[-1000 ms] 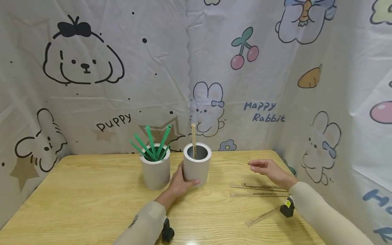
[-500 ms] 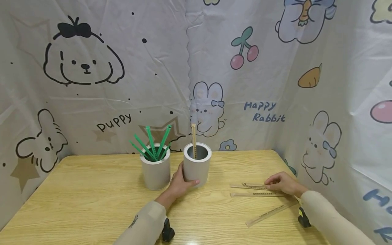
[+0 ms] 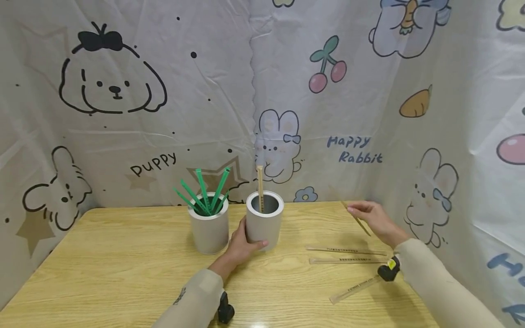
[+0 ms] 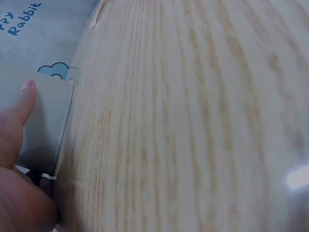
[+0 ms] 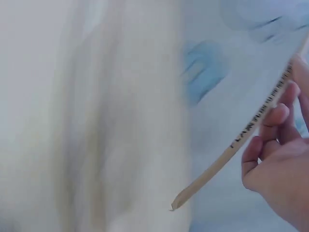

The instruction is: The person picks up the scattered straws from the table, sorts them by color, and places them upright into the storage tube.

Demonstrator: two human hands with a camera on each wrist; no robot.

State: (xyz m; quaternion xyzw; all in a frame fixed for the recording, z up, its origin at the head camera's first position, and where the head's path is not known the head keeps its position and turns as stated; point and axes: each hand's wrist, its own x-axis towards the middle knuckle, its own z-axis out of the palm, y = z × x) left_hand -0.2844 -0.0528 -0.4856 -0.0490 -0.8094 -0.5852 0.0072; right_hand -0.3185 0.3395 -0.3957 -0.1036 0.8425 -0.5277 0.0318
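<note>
My left hand (image 3: 239, 246) grips a white cylindrical holder (image 3: 264, 225) low on its side, thumb across the front; the left wrist view shows the thumb (image 4: 25, 99) against its wall. One brown wrapped straw (image 3: 260, 189) stands in that holder. My right hand (image 3: 377, 221) pinches another brown paper-wrapped straw (image 5: 227, 154) with dark printing, held tilted above the table at the right. Below it lie several wrapped straws: a back one (image 3: 344, 250), one just in front (image 3: 344, 261) and a slanted one (image 3: 354, 290) nearer me, partly hidden by the wrist camera.
A second white holder (image 3: 209, 234) with several green straws (image 3: 202, 187) stands just left of the gripped one. The wooden table (image 3: 123, 273) ends at a patterned cloth backdrop (image 3: 213, 114) behind and on both sides.
My right hand reached down to the straws on the right, took hold of one and lifted it, moving up and back. The left hand and both holders have stayed put.
</note>
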